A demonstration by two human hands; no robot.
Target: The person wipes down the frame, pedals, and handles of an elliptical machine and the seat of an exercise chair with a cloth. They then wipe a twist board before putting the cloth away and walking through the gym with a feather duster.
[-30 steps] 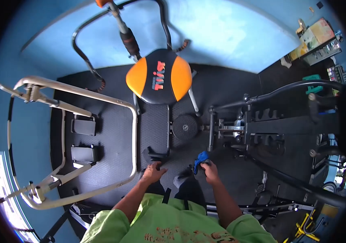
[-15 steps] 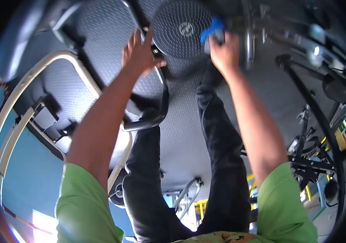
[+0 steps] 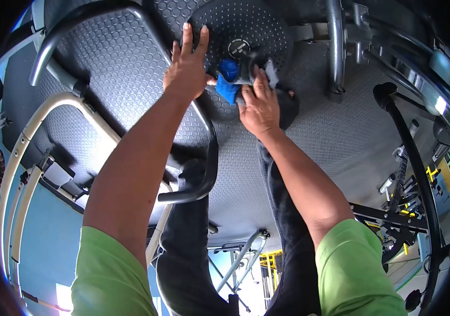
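Here the right hand (image 3: 259, 105) presses a bunched blue cloth (image 3: 228, 80) onto the flat disc (image 3: 246, 26), left hand (image 3: 187, 66) open.

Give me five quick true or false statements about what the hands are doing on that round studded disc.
1. The right hand presses a blue cloth on the black disc. True.
2. The left hand is clenched in a fist. False: its fingers are spread flat at the disc's edge.
3. The cloth is red. False: it is blue.
4. The floor mat is studded and dark grey. True.
5. The person wears long sleeves. False: short green sleeves.
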